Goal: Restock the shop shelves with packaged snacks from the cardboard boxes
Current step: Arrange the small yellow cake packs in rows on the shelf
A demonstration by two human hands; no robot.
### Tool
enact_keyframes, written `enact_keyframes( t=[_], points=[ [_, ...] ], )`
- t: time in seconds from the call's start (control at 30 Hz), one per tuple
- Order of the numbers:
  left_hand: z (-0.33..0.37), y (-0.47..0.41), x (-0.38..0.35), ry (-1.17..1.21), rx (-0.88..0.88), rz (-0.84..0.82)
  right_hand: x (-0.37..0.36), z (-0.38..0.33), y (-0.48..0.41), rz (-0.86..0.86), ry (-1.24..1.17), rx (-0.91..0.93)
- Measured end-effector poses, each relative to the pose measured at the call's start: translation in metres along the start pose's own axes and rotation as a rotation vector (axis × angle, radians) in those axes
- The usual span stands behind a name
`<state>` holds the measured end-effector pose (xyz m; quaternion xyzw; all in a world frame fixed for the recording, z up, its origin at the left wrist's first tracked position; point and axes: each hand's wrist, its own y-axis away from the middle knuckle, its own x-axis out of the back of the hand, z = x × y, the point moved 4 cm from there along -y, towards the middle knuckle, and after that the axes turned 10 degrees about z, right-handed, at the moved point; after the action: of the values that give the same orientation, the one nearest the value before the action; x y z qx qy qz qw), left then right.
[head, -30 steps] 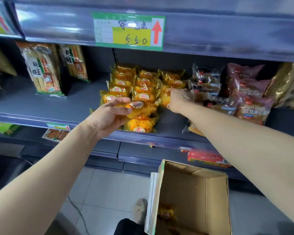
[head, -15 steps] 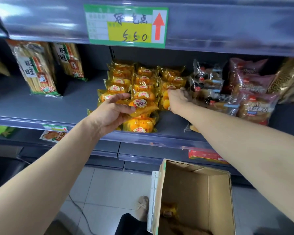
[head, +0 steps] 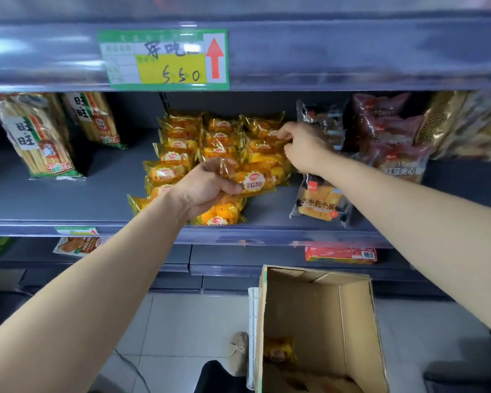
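Yellow clear-wrapped soft-bread packet, head view: held in the air just above the front row of the stock, over the middle of the grey metal shelf and a little behind its front edge. Its long axis runs left to right, nearly level, with the free end pointing right and slightly toward the shelf's back. The round red-and-white label faces up and toward the camera.

Left hand: grips the packet's left end, fingers curled under it and thumb across the top.

Right hand: reaches deeper, to the right column of the stacked yellow bread packets. Its fingers are curled and pinch the wrapper of a rear yellow packet. The stack stands in three columns from the back of the shelf toward the front edge, each packet lying with its long axis across the shelf.

Toward the shelf's left end lean two tall bags of rice crackers. Just right of the stack lies a dark-edged layered-bread packet, and behind it are maroon snack packs.

A green and yellow price label with a red arrow is fixed to the edge of the shelf above.

An open brown cardboard box stands on the tiled floor below, with one yellow packet in the box near its bottom.
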<state>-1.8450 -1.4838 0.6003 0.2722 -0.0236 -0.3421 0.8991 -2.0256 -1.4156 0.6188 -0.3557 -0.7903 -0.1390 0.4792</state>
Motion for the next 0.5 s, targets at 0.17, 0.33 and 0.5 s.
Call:
enact_keyframes(
  t=[0.17, 0.33, 0.5],
  points=[
    [0.000, -0.013, -0.029, -0.143, -0.001, -0.062, 0.033, 0.008, 0.021, 0.032, -0.020, 0.025],
    [0.000, -0.025, -0.036, -0.455, -0.065, 0.035, 0.048, 0.021, 0.039, 0.068, -0.040, 0.032],
    [-0.001, -0.040, -0.039, -0.991, -0.205, 0.173, 0.057, 0.026, 0.055, 0.072, -0.020, 0.089]
  ],
)
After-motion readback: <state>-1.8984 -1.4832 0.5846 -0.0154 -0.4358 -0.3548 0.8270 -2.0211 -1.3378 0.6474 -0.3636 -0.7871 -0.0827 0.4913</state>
